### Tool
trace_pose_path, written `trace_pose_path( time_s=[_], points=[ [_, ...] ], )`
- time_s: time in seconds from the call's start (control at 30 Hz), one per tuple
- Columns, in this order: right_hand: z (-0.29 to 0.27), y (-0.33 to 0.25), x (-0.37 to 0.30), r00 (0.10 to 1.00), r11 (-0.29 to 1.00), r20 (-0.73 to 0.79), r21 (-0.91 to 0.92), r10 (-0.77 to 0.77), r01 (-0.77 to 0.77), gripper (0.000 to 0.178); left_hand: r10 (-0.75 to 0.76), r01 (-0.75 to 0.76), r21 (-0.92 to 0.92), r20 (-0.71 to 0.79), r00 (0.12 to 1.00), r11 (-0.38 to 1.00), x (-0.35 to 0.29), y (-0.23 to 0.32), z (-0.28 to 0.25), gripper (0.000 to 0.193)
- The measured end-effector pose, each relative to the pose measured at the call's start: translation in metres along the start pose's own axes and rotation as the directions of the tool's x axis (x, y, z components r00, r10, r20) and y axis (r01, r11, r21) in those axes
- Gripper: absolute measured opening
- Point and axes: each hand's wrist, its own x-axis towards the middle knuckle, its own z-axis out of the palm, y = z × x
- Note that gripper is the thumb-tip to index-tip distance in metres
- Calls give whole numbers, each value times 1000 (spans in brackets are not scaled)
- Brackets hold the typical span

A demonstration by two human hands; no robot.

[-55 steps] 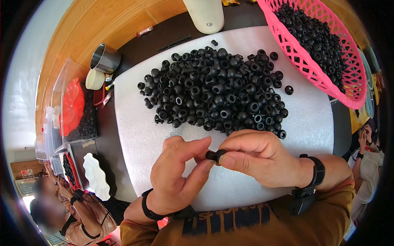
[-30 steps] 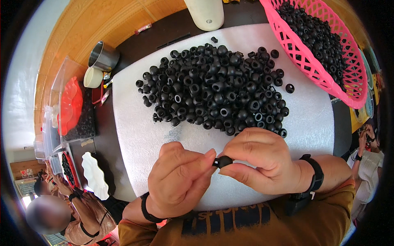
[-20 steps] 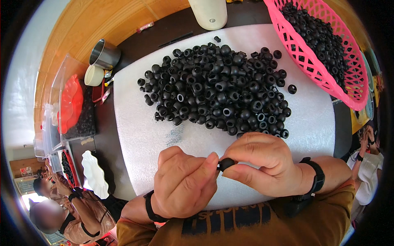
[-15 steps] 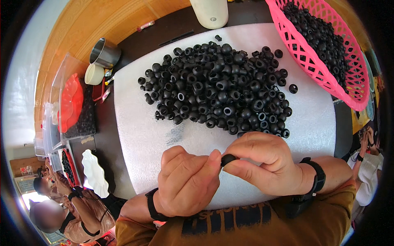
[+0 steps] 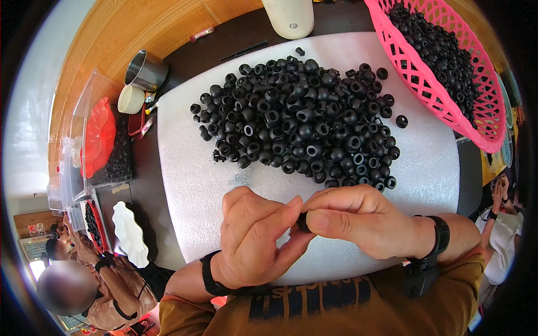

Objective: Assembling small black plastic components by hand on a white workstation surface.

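A small round black plastic part [image 5: 303, 222] sits between the fingertips of both my hands, over the near side of a white foam sheet [image 5: 207, 218]. My left hand [image 5: 258, 238] pinches it from the left, other fingers curled. On the right, my right hand [image 5: 361, 221] grips it between thumb and forefinger; the thumb hides much of it. Just beyond my hands lies a broad heap of black hollow ball-shaped parts [image 5: 297, 120], many with a round opening showing. A few loose ones lie at the heap's edges.
A pink lattice basket [image 5: 412, 75] full of small black parts stands at the far right. Leftward are a metal cup [image 5: 147, 71], a clear plastic box [image 5: 75, 134] and a white scalloped dish [image 5: 130, 235]. A white container [image 5: 288, 19] stands at the back. Other people sit at both sides.
My right thumb has moved forward over the black part, covering more of it. My left fingers have opened out a little, with the thumb now under the part.
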Motion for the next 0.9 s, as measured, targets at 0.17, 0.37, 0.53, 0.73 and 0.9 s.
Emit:
trace_pose_path(
  time_s=[0.17, 0.37, 0.53, 0.73, 0.9],
  points=[
    [-4, 2, 0, 998, 999, 56, 8, 43, -43, 27, 1, -1, -30, -11, 1000, 1000, 2, 0, -2, 52],
    [-6, 4, 0, 996, 998, 75, 35, 57, -60, 28, -49, 71, -220, 104, 993, 973, 4, -8, -15, 39],
    [-6, 6, 2, 989, 983, 118, 148, 93, -110, 30, 108, -106, -22, 82, 991, 994, 6, -7, -16, 42],
    [-8, 2, 2, 981, 982, 161, 134, 111, -133, 29, 114, -102, -172, 61, 992, 980, 7, -14, -14, 43],
    [-9, -1, 4, 996, 997, 89, -82, 10, -2, 27, -79, 126, -345, 147, 986, 930, 6, -12, -15, 34]
  ],
)
